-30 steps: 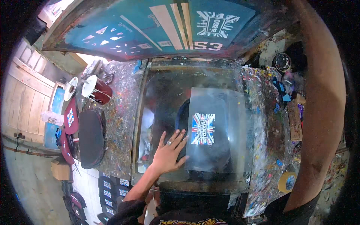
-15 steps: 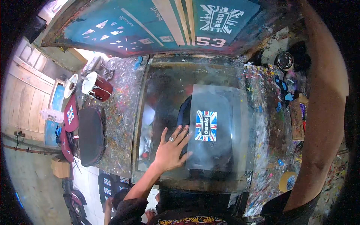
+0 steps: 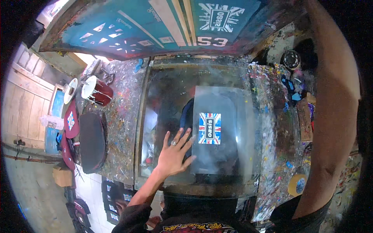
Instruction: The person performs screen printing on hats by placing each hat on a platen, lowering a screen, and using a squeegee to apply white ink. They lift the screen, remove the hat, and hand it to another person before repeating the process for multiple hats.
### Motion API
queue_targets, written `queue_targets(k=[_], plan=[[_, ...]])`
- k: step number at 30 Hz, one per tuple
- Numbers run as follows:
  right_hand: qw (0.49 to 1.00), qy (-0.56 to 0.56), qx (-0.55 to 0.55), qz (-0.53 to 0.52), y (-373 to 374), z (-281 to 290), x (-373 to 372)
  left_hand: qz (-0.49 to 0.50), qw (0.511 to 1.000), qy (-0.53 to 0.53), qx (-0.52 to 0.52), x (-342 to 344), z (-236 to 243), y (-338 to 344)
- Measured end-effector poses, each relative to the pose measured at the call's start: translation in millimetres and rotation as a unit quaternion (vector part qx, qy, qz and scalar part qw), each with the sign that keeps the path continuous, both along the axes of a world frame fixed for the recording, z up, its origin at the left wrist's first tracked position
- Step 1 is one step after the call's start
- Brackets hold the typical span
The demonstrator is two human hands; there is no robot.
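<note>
My left hand [image 3: 173, 157] lies with fingers spread on the glass plate [image 3: 167, 85], by the left edge of a clear film sheet [image 3: 223, 161]. The film bears a blue, red and white flag-pattern print [image 3: 210, 129] with a black centre. Below it shows a dark curved piece [image 3: 187, 110], mostly covered. A large blue printing screen [image 3: 128, 37] with cut-out shapes stands tilted up beyond the plate. My right arm [image 3: 336, 97] stretches up along the right side; its hand is out of the picture.
On the left of the paint-stained table stand a red paint bucket [image 3: 100, 95], a dark oval pad [image 3: 92, 141] and maroon printed pieces [image 3: 72, 122]. A tape roll [image 3: 297, 185] lies at the right. Printed black pieces [image 3: 112, 202] are on the floor, with another person's hand beside them.
The whole view has shifted slightly, moving the scene a little left. My left hand stays spread by the film. The other person's hand at the lower left has moved over the printed pieces.
</note>
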State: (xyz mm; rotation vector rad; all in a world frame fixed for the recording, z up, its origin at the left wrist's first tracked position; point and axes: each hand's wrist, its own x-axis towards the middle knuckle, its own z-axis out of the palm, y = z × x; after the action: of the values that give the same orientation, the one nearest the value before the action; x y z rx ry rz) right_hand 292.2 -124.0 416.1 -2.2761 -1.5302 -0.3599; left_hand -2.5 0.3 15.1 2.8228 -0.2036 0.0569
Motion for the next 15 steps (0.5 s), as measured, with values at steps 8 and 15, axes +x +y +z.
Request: queue_targets(k=[8, 15], plan=[[0.999, -0.022, 0.005, -0.045, -2, 2, -2, 0.097, 0.893, 0.044, -0.437, 34, 71, -139], [0.983, -0.095, 0.059, -0.143, -46, -114, -146, 0.263, 0.859, -0.403, 0.177, 4, 221, 11]])
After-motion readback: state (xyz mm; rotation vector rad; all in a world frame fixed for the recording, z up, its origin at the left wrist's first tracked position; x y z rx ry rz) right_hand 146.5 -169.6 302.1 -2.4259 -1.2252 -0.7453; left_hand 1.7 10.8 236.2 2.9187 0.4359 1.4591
